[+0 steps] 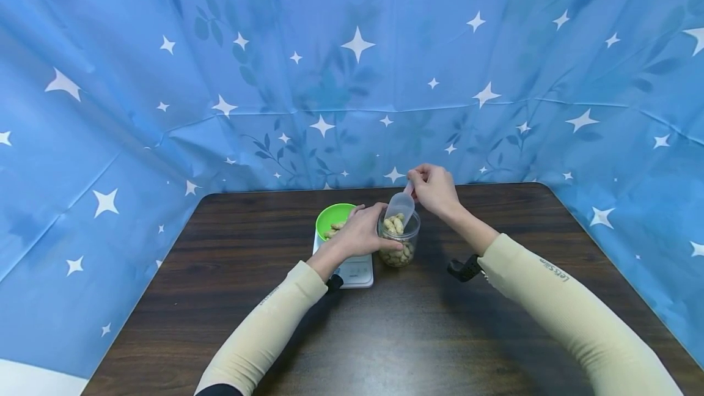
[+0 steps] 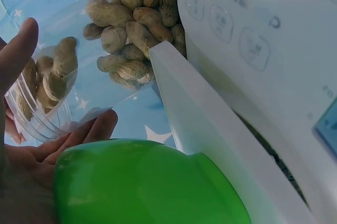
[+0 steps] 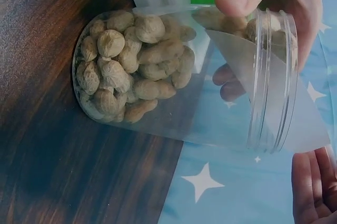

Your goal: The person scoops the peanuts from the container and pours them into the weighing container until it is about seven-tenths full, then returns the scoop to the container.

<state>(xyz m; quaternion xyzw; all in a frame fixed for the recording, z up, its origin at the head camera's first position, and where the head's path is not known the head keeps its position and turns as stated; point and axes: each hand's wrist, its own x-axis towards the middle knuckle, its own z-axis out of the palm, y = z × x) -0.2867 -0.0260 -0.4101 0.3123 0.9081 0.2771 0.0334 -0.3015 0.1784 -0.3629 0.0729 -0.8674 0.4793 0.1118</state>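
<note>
My left hand (image 1: 357, 234) grips a clear plastic jar (image 3: 221, 129) near its threaded rim, thumb on the near side and fingers behind. Unshelled peanuts (image 3: 131, 66) fill the jar's lower part. Between the fingers and thumb of my right hand (image 1: 434, 189) is the handle of a translucent white scoop (image 1: 403, 201). The scoop's bowl dips into the jar's mouth with several peanuts (image 1: 393, 223) on it. Left of the jar, a green bowl (image 1: 323, 217) with some peanuts stands on a white kitchen scale (image 1: 359, 274), partly hidden behind my left hand and wrist.
Everything stands near the far edge of a dark wooden table (image 1: 253, 249). Behind it hangs a blue curtain (image 1: 352, 90) with white stars. A black wrist strap (image 1: 464, 269) shows below my right forearm.
</note>
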